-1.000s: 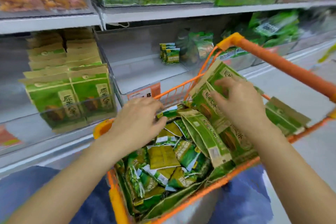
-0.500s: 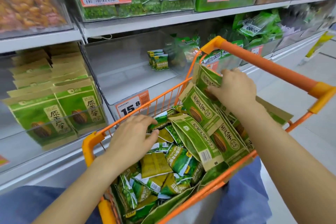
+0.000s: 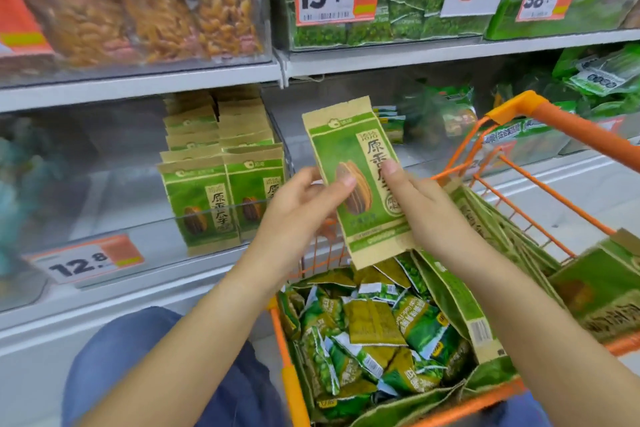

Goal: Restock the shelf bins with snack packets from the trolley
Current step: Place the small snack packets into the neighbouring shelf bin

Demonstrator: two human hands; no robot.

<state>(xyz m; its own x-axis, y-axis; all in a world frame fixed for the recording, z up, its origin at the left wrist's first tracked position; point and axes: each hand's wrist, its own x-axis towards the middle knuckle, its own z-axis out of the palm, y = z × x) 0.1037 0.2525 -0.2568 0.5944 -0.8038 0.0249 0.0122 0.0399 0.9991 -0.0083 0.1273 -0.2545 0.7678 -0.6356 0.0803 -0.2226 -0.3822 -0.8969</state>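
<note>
The fingers [image 3: 341,184] of the left hand [image 3: 298,208] curled round the left edge of a tall green packet [image 3: 360,184], thumb across its front, while the right hand [image 3: 419,208] pinched the right edge, thumb on the printed face. The packet stood nearly upright in the middle of the frame, its top tipped slightly left, its lower edge just above the orange trolley [image 3: 568,128] at lower right. The trolley held small green packets [image 3: 374,329] in a heap, with more tall packets leaning along its right side. At centre left, a clear shelf bin [image 3: 138,204] held matching tall packets [image 3: 221,198] standing in rows toward its right wall, with open floor to their left. A price tag [image 3: 83,260] reading 12.8 sat on the bin's front edge.
</note>
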